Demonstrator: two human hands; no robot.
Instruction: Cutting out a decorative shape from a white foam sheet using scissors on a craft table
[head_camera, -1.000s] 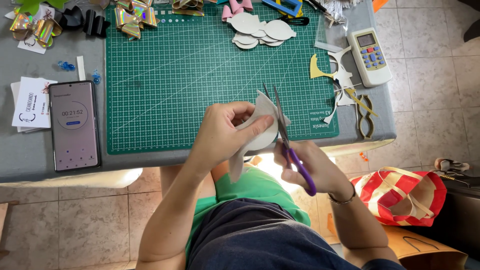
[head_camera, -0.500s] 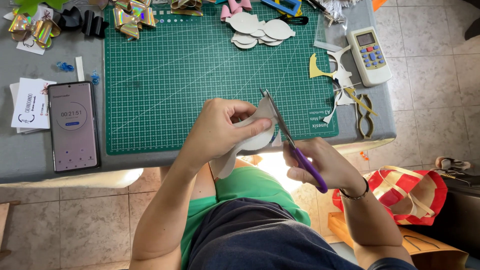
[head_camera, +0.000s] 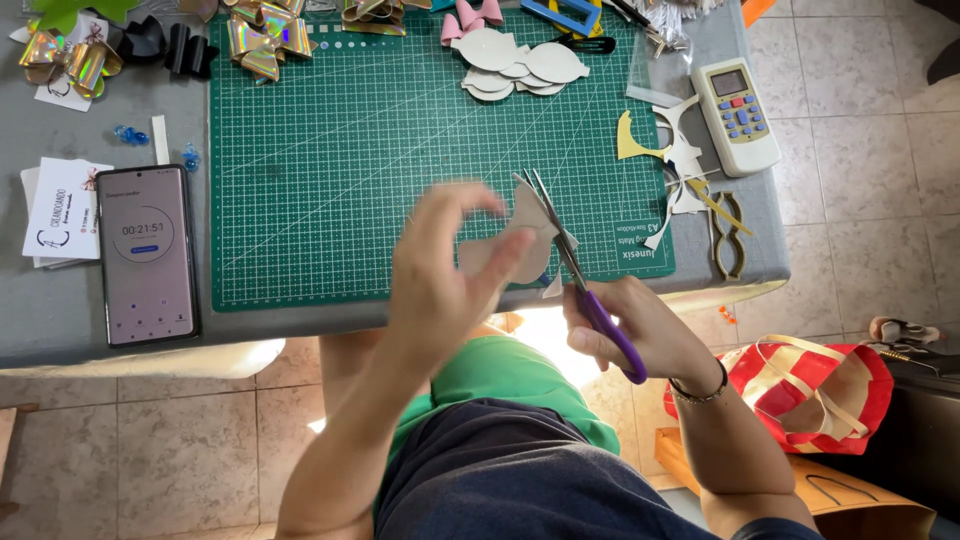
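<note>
Cutting in progress: right hand (head_camera: 640, 325) gripping purple-handled scissors (head_camera: 575, 265), left hand (head_camera: 440, 265) pinching the pale card piece (head_camera: 515, 235) over the green mat's (head_camera: 330, 170) near edge; finished shapes (head_camera: 515, 60) piling up beyond, outline seemingly part-cut

left hand (head_camera: 440, 265) has lifted, seemingly loosening its grip on the cutout (head_camera: 515, 235).

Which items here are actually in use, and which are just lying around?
In use: left hand, grey cut-out piece, right hand, purple-handled scissors.
Lying about: phone, remote control, shiny bows, cut shapes pile, red bag.
</note>
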